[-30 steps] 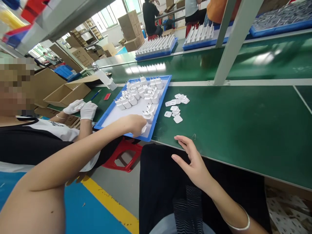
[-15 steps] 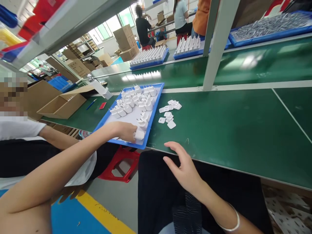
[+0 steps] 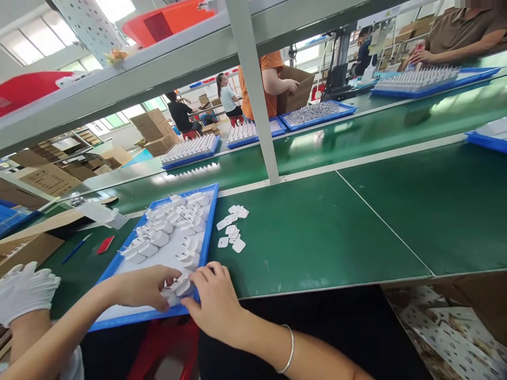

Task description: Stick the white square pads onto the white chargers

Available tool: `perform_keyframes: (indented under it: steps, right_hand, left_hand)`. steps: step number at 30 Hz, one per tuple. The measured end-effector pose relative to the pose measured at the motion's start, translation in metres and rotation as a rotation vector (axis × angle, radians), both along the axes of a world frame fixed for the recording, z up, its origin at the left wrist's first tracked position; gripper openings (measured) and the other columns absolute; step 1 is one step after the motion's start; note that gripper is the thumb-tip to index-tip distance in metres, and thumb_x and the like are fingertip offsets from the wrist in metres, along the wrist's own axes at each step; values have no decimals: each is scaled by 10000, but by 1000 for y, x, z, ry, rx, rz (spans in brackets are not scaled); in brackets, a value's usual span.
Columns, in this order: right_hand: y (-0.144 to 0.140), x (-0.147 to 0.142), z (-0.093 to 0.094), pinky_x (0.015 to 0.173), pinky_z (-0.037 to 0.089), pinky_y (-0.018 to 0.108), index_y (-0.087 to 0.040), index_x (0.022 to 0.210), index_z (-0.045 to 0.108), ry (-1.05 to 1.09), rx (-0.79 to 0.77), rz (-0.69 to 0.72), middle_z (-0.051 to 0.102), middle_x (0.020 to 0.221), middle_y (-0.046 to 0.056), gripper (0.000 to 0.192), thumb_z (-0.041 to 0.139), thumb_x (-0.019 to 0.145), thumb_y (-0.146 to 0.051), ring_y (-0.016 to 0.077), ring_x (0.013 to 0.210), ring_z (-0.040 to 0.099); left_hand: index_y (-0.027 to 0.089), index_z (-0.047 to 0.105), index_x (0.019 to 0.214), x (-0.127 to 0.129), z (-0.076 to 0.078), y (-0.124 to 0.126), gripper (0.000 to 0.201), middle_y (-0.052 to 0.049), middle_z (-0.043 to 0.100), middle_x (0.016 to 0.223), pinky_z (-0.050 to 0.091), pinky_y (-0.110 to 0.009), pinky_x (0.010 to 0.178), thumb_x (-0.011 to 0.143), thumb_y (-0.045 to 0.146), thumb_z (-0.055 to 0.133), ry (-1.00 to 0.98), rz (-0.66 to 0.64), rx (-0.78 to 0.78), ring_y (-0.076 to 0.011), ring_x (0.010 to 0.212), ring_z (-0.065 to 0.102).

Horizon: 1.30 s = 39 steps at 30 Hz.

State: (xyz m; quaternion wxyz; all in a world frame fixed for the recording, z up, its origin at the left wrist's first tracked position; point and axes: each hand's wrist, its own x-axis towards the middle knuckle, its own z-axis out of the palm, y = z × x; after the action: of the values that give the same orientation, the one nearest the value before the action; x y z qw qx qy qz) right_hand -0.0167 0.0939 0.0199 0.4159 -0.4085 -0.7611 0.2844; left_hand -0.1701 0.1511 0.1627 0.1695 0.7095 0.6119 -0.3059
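A white charger plug [image 3: 179, 287] is being gripped at the near right corner of the blue tray [image 3: 137, 318], just inside its front rim; it is being pinched between the fingers of the left hand [image 3: 144, 286] and the fingers of the right hand [image 3: 216, 301], both sets being closed onto it from opposite sides. Further white charger plugs [image 3: 166, 232] are being kept in loose rows across the far half of the tray, well apart from the one being held; the tray is being supported by the green bench surface [image 3: 317, 237]. A small heap of white square labels [image 3: 232, 229] is being left just beside the tray's right rim. A silver bangle [image 3: 289, 351] is being worn on the right wrist. At the left edge a co-worker's white-gloved hand [image 3: 24, 290] is being held near the tray's left corner; a red card [image 3: 105, 245] and a blue pen [image 3: 77, 248] are lying beyond it, beside an open cardboard box [image 3: 24, 248].
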Motion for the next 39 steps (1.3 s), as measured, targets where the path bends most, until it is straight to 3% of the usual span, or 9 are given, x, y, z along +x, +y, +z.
perform_keyframes:
  steps: [2,5,10,14,21,28,33,36,39]
  right_hand:
    - [1,-5,-3,1005,506,450,-208,991,690,20,19,-20,690,1261,63,176,655,934,-371,273,1203,561]
    - [3,-16,-7,1050,475,445,-204,881,686,23,62,-12,673,1318,40,174,643,945,-361,252,1245,537]
    - [2,-26,-10,1089,447,466,-177,1001,652,-7,74,-46,701,1181,89,182,624,939,-346,251,1162,568]
    - [-3,-20,-7,1137,396,527,-127,1142,607,-54,97,-1,686,1131,135,386,660,908,-429,294,1136,571]
    - [-18,17,10,1101,444,523,-138,1349,539,62,-9,66,659,1293,155,494,664,917,-342,308,1213,568]
    - [-23,64,18,1011,526,472,-161,1237,605,324,25,-12,708,1213,122,320,602,921,-210,274,1151,632]
    - [-13,96,7,979,554,459,-188,1146,650,410,-119,-13,723,1160,99,260,646,886,-174,253,1092,669]
    - [-17,131,16,900,578,395,-233,1066,684,537,-134,-45,733,1054,49,198,685,881,-163,210,993,685]
    - [-37,177,37,855,573,399,-281,1102,704,692,105,-69,704,969,38,226,670,910,-168,206,946,671]
  left_hand:
    - [209,658,1335,0,0,1,751,-92,752,1141,565,-357,902,597,350,663,-28,82,-60,-300,1033,722]
    - [178,672,1298,0,0,2,721,-123,736,1198,542,-404,969,599,356,654,-29,99,-79,-331,1106,696]
    - [196,733,1133,-6,-4,3,524,-101,765,1114,543,-397,918,645,377,671,-24,69,-60,-331,1059,698]
    - [222,740,1138,-4,-5,0,462,-50,764,1102,524,-306,885,697,303,628,-96,24,-101,-259,1030,703]
    - [217,667,1297,2,5,-11,653,-59,739,1178,513,-294,918,658,328,740,-110,60,-112,-254,1080,667]
    - [243,630,1365,-15,-2,-26,683,-50,659,1389,503,-321,1045,687,302,694,-240,135,-31,-268,1206,645]
    - [218,609,1393,-27,-2,-33,708,-66,644,1421,473,-351,1122,726,434,703,-301,163,-31,-298,1315,602]
    - [199,631,1342,-36,14,-41,691,-56,733,1251,548,-437,1024,751,556,651,-301,214,176,-299,1145,692]
    - [187,672,1235,-31,26,-55,749,-65,732,1242,570,-520,976,741,739,559,-359,147,623,-327,1090,700]
